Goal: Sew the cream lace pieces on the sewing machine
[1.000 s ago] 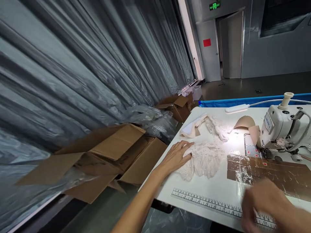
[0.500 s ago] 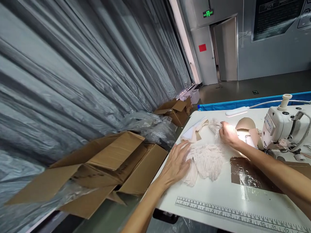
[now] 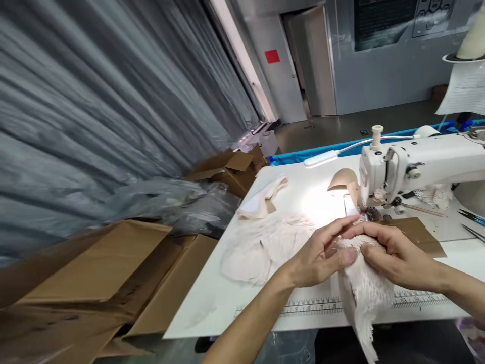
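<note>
The head camera looks forward and down — near the table [image 3: 200, 313].

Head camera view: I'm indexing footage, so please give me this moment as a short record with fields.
Left: bare left hand, thumb and fingers at the upper edge of the white openwork lace fabric
Right: bare right hand, pinching the same edge
Held fabric: hangs past the front edge of the white tabletop, hiding part of the black ruler scale
Left on tabletop: pale gathered fabric piece; beyond it, folded cream cloth
Machine: white long-armed sewing machine, beyond the hands
Beside table: open brown cardboard box
</note>
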`<state>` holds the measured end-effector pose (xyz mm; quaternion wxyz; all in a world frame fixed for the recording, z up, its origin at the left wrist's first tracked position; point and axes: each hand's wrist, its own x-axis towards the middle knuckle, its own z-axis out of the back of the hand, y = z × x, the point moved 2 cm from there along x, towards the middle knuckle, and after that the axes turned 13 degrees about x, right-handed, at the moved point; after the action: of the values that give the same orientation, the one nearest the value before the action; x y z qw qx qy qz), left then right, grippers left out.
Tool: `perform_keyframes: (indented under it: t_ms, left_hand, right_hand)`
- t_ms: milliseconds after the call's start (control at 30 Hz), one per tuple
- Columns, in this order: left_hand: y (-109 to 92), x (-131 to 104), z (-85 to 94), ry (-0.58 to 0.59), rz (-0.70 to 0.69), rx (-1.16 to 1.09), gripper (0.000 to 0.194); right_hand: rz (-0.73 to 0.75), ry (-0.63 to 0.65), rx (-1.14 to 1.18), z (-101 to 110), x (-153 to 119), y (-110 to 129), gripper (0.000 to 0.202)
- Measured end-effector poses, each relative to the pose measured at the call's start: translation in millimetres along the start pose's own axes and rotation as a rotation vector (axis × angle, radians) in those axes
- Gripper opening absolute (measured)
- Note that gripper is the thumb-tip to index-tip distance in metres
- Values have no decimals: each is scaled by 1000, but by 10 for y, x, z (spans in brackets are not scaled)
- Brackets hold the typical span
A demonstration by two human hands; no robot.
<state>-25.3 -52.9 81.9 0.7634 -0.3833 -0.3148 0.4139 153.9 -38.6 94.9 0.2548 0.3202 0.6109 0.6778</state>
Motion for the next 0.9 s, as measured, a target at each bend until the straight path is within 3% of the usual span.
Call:
perform_keyframes:
  t_ms: [133, 267, 333, 433, 533, 633, 700, 800, 900]
  left_hand:
    - [79, 109, -270, 197, 117, -217, 62]
    - [171, 144, -325, 268, 322, -235, 66]
    - [194, 159, -317, 315, 395, -236, 66]
    - [209, 207, -315, 396, 426, -247, 64]
    - [219, 289, -344, 384, 357, -282, 68]
    - [230, 359, -414, 351, 251, -305, 73]
    - [238, 375, -469, 353, 222, -288, 62]
    - [246, 354, -538, 421, 240, -226, 39]
    - [265, 326, -549, 388, 334, -214, 36]
  right_hand:
    - [-187, 68, 193, 258, -185, -227, 26]
    - [-257, 88, 191, 440, -289, -418, 48]
    - [-287, 46, 163, 499, -304, -475, 46]
    - [-336, -35, 191, 565, -280, -538, 29]
    - [-387, -108, 208, 626, -229, -618, 24]
    - [-336, -202, 83, 686, -183, -716, 30]
    - [-263, -235, -19, 699, -170, -780, 32]
    - [-193, -242, -105, 674, -185, -852, 33]
    - [-17, -387, -303, 656, -232, -814, 31]
